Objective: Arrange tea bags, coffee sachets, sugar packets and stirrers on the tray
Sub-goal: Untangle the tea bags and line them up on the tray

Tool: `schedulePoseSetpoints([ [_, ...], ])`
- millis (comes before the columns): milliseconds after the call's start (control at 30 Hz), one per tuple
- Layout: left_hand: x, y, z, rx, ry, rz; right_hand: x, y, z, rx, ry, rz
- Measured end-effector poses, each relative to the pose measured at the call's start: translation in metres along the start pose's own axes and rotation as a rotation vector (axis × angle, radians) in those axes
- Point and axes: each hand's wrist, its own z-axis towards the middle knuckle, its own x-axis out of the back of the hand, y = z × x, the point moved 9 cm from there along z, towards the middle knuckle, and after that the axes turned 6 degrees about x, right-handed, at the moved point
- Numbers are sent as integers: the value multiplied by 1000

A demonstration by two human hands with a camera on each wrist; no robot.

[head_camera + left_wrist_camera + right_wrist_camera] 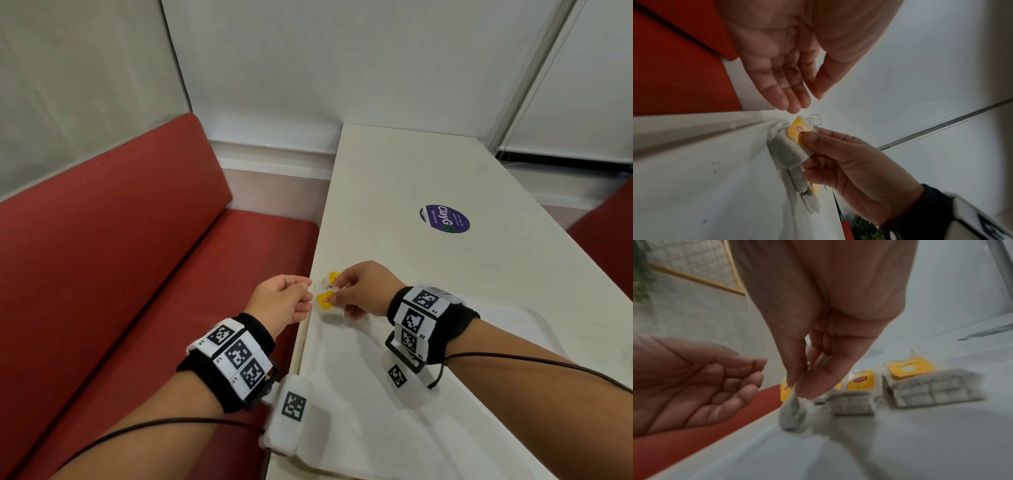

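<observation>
A white tray (363,431) lies on the white table (404,171). Tea bags with yellow tags (325,300) sit in the tray's far left corner. In the right wrist view two of them (853,400) (931,386) lie side by side on the tray floor. My right hand (335,291) pinches one tea bag (793,413) (787,152) at its top between thumb and fingers, and the bag hangs down onto the tray. Just left of the bags, over the tray's left rim, my left hand (307,294) (803,100) has its fingers loosely curled and holds nothing.
A red bench seat (137,274) runs along the left of the table. A round purple sticker (444,219) is on the tabletop beyond the tray. White walls close off the far end. The tray floor near me is bare.
</observation>
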Motion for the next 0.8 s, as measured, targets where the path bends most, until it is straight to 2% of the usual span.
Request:
schedulePoseSetpoints([
  [133,-4,-3,1,12,-21,4,4,4,5,3,74,-100],
  [300,-9,-4,3,23,-40,39,14,-3,10,64,145,-347],
  [433,-16,-1,-2,27,-79,86,25,-7,7,114,204,-344],
  [567,-23,6,-25,-38,-153,260,41,-18,-18,176,224,-299],
  [800,-51,3,-128,-266,-341,727,33,-35,-107,269,70,-169],
])
